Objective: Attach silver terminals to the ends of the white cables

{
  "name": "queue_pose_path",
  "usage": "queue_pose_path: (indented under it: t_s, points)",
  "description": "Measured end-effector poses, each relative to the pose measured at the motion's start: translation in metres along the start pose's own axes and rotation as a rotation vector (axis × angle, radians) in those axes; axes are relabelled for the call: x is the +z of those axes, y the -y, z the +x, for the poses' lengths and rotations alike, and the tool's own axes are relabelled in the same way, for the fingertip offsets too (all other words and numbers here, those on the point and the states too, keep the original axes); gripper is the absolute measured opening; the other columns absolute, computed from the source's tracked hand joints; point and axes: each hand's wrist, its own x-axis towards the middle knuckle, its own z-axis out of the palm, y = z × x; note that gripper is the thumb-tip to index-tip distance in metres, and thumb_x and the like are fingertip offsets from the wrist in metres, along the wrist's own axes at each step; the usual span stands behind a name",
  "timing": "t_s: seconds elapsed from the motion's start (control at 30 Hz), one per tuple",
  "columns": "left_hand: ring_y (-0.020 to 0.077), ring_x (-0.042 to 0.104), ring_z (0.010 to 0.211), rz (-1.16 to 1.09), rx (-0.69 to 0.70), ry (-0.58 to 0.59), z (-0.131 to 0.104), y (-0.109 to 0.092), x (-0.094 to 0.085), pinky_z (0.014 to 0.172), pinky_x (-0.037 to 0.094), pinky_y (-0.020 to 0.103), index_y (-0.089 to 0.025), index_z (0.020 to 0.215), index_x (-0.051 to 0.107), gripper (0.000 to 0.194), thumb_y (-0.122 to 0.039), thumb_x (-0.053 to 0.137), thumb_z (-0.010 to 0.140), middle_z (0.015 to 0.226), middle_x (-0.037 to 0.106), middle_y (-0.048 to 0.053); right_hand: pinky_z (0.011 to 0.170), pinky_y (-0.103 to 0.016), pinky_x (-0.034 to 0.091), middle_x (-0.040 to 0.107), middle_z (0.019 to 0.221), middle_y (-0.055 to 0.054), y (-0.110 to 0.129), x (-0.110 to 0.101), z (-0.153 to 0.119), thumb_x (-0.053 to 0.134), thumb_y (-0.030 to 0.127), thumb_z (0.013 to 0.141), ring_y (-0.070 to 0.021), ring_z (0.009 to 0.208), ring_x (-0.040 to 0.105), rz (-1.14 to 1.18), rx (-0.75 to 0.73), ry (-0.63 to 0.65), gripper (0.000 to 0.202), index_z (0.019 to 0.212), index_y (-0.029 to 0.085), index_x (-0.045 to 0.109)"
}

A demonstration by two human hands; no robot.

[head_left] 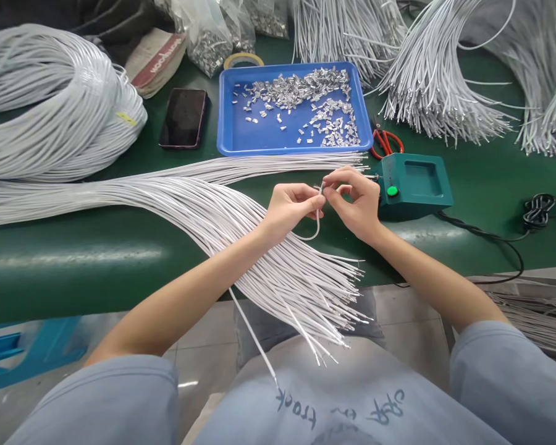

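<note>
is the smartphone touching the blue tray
Apart: the head view shows a strip of green tabletop between the smartphone and the blue tray.

A single thin, white, flexible wire (317, 224), pinched near its grey-looking end between the fingertips of the left hand (293, 209) and right hand (356, 201); the end points upward. Below the fingers it hangs, then curves back toward the fanned bundle of similar white wires (301, 275).
</note>
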Motion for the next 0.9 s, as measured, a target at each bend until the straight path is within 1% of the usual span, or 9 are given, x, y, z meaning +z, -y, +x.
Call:
queue_pose_path:
  t_s: [0.13,0.23,0.33,0.43,0.57,0.67,0.77,0.9]
  points:
    - [0.0104,0.063,0.051,-0.017,0.003,-0.006,0.0000,-0.0016,0.0009,0.051,0.052,0.021,-0.011,0.066,0.067,0.044,-0.048,0.087,0.054,0.057,0.063,0.000,0.051,-0.024,0.044,0.065,0.080,-0.002,0.0001,-0.0010,0.0000,0.060,0.017,0.078,-0.0131,0.075,0.060,0.050,-0.008,-0.002,0.007,0.075,0.022,0.064]
    - [0.0099,0.062,0.051,-0.011,0.001,0.007,0.0002,-0.0016,0.0012,0.050,0.050,0.020,-0.011,0.065,0.066,0.043,-0.046,0.088,0.052,0.057,0.063,0.000,0.056,-0.024,0.048,0.067,0.085,-0.001,-0.0022,-0.0021,0.0007,0.060,0.019,0.079,-0.0126,0.079,0.062,0.132,0.030,0.024,0.006,0.082,0.022,0.064]
    - [0.0089,0.060,0.050,0.007,0.023,0.038,0.0008,-0.0001,0.0010,0.048,0.048,0.019,-0.011,0.064,0.066,0.042,-0.044,0.088,0.054,0.055,0.063,0.000,0.058,-0.024,0.049,0.067,0.086,0.000,-0.0045,-0.0028,0.0017,0.064,0.024,0.078,-0.0117,0.078,0.062,0.178,0.069,0.064,0.011,0.089,0.022,0.063]
    - [0.0085,0.059,0.050,0.025,0.047,0.062,0.0016,0.0022,0.0003,0.047,0.046,0.019,-0.011,0.063,0.065,0.039,-0.042,0.087,0.056,0.054,0.062,0.000,0.057,-0.023,0.049,0.064,0.079,0.002,-0.0047,-0.0023,0.0023,0.067,0.027,0.077,-0.0105,0.072,0.060,0.192,0.093,0.077,0.014,0.090,0.022,0.062]
    - [0.0084,0.059,0.050,0.056,0.071,0.062,0.0023,0.0045,-0.0007,0.046,0.044,0.018,-0.012,0.061,0.062,0.038,-0.041,0.087,0.058,0.054,0.061,-0.001,0.053,-0.022,0.047,0.061,0.073,0.003,-0.0020,-0.0013,0.0028,0.069,0.024,0.074,-0.0095,0.067,0.058,0.215,0.105,0.053,0.014,0.087,0.022,0.063]
    - [0.0082,0.059,0.051,0.089,0.092,0.050,0.0022,0.0051,-0.0002,0.045,0.042,0.017,-0.012,0.060,0.062,0.037,-0.040,0.087,0.058,0.054,0.061,-0.001,0.052,-0.022,0.047,0.061,0.071,0.003,-0.0011,-0.0015,0.0035,0.071,0.023,0.073,-0.0098,0.067,0.059,0.240,0.118,0.059,0.015,0.086,0.022,0.063]
    - [0.0083,0.059,0.050,0.083,0.090,0.025,0.0015,0.0049,0.0015,0.045,0.042,0.018,-0.012,0.060,0.061,0.038,-0.040,0.087,0.057,0.054,0.061,-0.001,0.054,-0.024,0.050,0.060,0.071,0.003,-0.0023,-0.0023,0.0045,0.073,0.027,0.071,-0.0103,0.066,0.059,0.287,0.192,0.075,0.019,0.086,0.023,0.062]
    - [0.0093,0.061,0.052,0.021,0.075,0.021,-0.0002,0.0038,0.0034,0.050,0.048,0.020,-0.011,0.062,0.066,0.037,-0.040,0.088,0.055,0.057,0.064,0.000,0.054,-0.026,0.050,0.057,0.070,0.003,-0.0027,-0.0027,0.0054,0.075,0.035,0.070,-0.0105,0.063,0.056,0.374,0.305,0.109,0.026,0.091,0.025,0.063]
